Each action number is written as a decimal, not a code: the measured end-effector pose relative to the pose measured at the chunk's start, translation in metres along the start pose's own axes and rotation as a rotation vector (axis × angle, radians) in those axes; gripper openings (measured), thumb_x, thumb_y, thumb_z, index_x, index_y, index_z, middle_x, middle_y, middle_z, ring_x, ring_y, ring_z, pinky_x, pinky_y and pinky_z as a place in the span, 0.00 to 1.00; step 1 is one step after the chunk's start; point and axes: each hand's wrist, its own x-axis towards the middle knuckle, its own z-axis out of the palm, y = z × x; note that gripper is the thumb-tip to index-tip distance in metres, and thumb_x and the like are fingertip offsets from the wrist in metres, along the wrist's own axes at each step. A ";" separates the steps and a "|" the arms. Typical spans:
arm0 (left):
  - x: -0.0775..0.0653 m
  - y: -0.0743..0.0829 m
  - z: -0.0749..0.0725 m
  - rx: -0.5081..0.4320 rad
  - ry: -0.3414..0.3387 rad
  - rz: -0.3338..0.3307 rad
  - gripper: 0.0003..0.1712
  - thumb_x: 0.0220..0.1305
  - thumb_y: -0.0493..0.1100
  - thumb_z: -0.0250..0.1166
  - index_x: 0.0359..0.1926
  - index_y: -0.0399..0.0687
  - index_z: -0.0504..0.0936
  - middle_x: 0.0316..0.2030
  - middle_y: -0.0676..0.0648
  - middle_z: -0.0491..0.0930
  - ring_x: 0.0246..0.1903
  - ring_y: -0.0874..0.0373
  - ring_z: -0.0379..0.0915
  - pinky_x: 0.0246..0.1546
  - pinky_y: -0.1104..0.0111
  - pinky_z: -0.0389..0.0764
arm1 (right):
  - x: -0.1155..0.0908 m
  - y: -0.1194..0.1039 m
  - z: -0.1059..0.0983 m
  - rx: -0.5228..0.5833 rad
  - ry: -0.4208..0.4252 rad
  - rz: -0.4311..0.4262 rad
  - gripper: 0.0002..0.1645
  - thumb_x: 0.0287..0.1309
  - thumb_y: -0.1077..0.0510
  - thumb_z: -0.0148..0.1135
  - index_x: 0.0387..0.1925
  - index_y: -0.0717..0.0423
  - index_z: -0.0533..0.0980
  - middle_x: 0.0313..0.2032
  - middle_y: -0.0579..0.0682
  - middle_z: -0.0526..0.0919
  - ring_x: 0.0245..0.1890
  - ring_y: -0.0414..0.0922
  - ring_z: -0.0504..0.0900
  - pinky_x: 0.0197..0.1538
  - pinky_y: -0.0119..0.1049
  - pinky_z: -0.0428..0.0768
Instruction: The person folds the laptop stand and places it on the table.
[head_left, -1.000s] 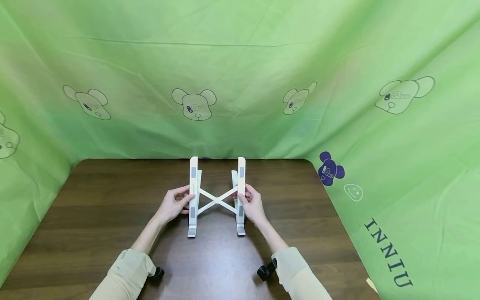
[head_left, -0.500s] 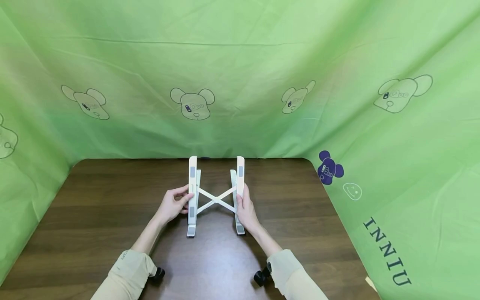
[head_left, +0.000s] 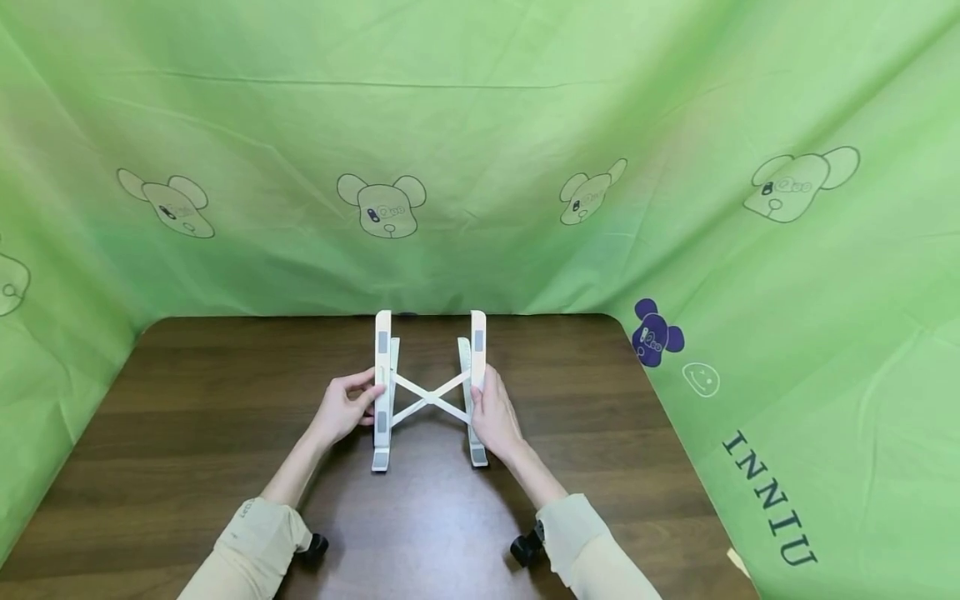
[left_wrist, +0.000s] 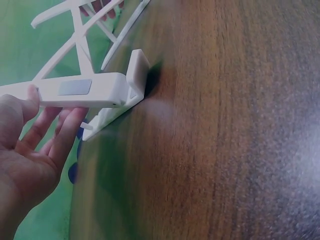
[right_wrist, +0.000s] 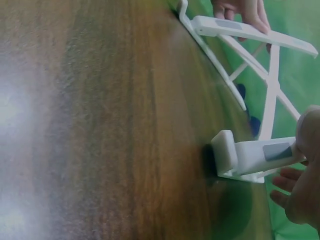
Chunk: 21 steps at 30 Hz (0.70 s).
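A white folding laptop stand point(head_left: 431, 398) stands unfolded on the brown table, its two sloping rails joined by a crossed brace. Grey pads point(left_wrist: 75, 87) line the rails, and a lip turns up at each front end. My left hand point(head_left: 341, 412) pinches the left rail, thumb on top and fingers underneath, as the left wrist view shows. On the other side my right hand point(head_left: 497, 421) holds the right rail at about mid-length, its thumb near the inner edge. In the right wrist view part of this hand point(right_wrist: 305, 185) is cut off by the frame edge.
The wood-grain table point(head_left: 187, 433) runs back to a green printed curtain point(head_left: 480, 250) that surrounds it on the far side and both sides. A small pale piece point(head_left: 738, 561) lies at the table's right edge. Black wrist devices point(head_left: 527, 547) sit at the cuffs.
My right hand has shifted its grip on the right rail, its thumb moving from the top toward the inner edge. My left hand keeps its hold. The view has drifted slightly.
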 end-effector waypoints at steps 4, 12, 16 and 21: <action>0.000 0.001 0.000 0.006 0.002 -0.005 0.30 0.79 0.31 0.64 0.76 0.27 0.71 0.36 0.45 0.81 0.25 0.62 0.80 0.29 0.68 0.92 | 0.001 -0.002 -0.003 0.003 -0.018 0.014 0.23 0.81 0.61 0.54 0.71 0.57 0.64 0.48 0.57 0.79 0.50 0.55 0.81 0.56 0.57 0.84; 0.000 0.003 0.001 -0.004 0.010 -0.019 0.29 0.78 0.30 0.64 0.76 0.27 0.72 0.34 0.49 0.80 0.26 0.58 0.80 0.27 0.71 0.90 | 0.000 -0.002 -0.003 0.048 -0.021 0.038 0.20 0.82 0.61 0.53 0.69 0.56 0.65 0.46 0.57 0.80 0.46 0.54 0.82 0.54 0.57 0.85; -0.001 0.003 0.000 -0.005 0.010 -0.005 0.29 0.78 0.30 0.64 0.75 0.27 0.72 0.34 0.48 0.80 0.26 0.58 0.80 0.27 0.70 0.90 | -0.001 -0.017 -0.009 0.079 0.004 0.018 0.19 0.81 0.63 0.53 0.67 0.58 0.66 0.44 0.57 0.82 0.45 0.53 0.83 0.52 0.53 0.84; 0.002 0.002 -0.003 -0.029 -0.037 0.007 0.30 0.78 0.30 0.65 0.76 0.25 0.71 0.33 0.51 0.81 0.25 0.62 0.81 0.29 0.68 0.92 | 0.003 -0.054 -0.042 0.305 -0.067 0.061 0.16 0.77 0.70 0.55 0.62 0.67 0.70 0.40 0.67 0.89 0.39 0.61 0.92 0.41 0.46 0.90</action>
